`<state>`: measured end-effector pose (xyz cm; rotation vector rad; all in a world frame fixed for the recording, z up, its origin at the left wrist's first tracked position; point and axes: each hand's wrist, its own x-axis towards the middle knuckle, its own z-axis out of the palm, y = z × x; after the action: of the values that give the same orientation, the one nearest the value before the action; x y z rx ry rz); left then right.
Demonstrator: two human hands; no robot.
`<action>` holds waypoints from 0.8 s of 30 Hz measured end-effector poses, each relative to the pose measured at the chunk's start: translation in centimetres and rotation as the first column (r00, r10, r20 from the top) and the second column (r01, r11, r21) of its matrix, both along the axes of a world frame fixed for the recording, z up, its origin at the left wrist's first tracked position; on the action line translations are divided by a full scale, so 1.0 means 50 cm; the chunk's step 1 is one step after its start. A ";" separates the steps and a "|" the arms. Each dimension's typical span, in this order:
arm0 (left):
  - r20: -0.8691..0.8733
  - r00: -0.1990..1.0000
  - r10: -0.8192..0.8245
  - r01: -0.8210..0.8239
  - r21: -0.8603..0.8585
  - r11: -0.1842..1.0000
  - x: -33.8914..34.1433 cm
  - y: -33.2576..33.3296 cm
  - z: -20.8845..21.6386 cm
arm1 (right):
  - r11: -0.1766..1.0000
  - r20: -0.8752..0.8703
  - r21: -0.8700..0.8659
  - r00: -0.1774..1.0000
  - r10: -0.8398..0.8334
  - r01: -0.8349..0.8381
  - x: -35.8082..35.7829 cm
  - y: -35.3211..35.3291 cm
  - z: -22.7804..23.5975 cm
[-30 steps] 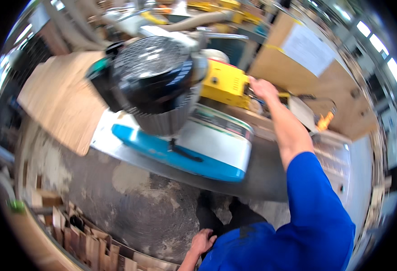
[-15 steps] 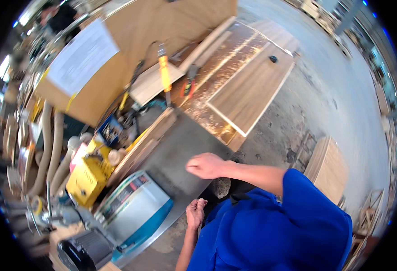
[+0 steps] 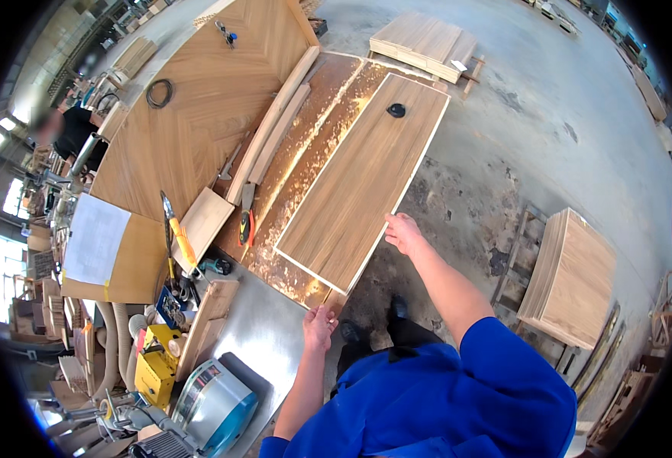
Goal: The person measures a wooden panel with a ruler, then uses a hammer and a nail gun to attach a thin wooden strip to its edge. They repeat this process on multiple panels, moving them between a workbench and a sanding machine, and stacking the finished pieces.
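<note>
A long wood-grain panel with pale edges lies at a slant on the sawdust-covered workbench. My right hand is at the panel's right long edge, fingers and thumb closed on it. By the bench's near corner, just below the panel's near end, is my left hand; its fingers are curled, and whether anything is in them is hidden. A round black object sits on the panel's far part.
Left of the panel lie red-handled pliers, a yellow-handled tool and wood strips. A large veneered board stands behind. The grey machine is near left. Board stacks stand right and beyond the bench.
My view has swung toward the bench and panel. My right hand has gone from above the grey metal surface to the panel's edge; the left has moved up to the bench corner.
</note>
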<state>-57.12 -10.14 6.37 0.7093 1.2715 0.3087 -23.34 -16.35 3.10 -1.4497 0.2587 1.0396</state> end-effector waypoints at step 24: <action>0.263 0.915 0.305 -0.302 -0.053 0.952 0.204 0.160 0.032 | 0.949 -0.106 0.314 0.994 -0.007 0.040 0.110 0.185 0.137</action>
<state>-46.92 -2.13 7.98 0.4392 1.1197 0.6317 -17.83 -7.08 9.97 -1.1030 0.1734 1.0846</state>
